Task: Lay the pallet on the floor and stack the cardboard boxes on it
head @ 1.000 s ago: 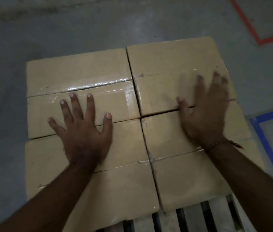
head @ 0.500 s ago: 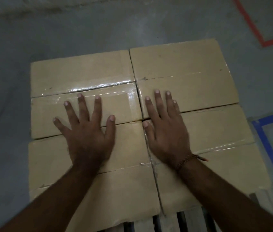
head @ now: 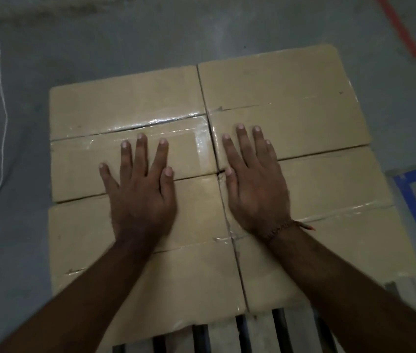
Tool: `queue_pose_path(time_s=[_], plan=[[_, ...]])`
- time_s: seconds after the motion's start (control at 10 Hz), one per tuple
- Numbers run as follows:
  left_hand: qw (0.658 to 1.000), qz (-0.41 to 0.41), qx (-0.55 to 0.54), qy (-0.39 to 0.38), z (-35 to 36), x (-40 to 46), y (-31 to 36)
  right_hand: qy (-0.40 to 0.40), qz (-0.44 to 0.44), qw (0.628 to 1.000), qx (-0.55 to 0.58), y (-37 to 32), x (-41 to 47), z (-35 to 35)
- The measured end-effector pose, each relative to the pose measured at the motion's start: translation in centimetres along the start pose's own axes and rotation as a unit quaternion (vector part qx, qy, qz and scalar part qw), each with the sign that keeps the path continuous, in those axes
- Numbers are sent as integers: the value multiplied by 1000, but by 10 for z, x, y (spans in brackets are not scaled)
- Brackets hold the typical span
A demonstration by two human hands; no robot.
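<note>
Cardboard boxes (head: 278,93) sat four-square on pallet (head: 229,335); left hand (head: 140,197) at 9 o'clock, right hand (head: 255,192) at 3, grips released, pressing flat.

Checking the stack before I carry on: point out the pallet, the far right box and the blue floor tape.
pallet (head: 260,335), head view, on a pale slat below the boxes.
far right box (head: 278,80), head view, on its top flap.
blue floor tape (head: 410,200), head view, on the long strip.
</note>
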State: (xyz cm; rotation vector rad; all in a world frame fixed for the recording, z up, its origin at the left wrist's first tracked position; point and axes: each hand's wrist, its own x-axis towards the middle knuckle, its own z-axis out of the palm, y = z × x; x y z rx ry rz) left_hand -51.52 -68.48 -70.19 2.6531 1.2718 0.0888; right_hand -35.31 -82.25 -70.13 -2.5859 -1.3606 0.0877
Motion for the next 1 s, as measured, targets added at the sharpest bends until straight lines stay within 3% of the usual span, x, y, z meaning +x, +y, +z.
queue_pose_path(time_s=[0.7,0.8,0.9,1.0], plan=[[1000,5,16,1,4,-2,-5,-7,-10,1000,-23,-1,-4,1],[996,-4,66,-65,-6,3,4,-54,4,998,-44,-8,-1,-4],[975,-13,125,-182,-50,17,24,-174,2,984,-42,-32,3,-58],[971,-14,170,-167,-110,20,54,-119,-27,992,3,-51,-16,-128]])
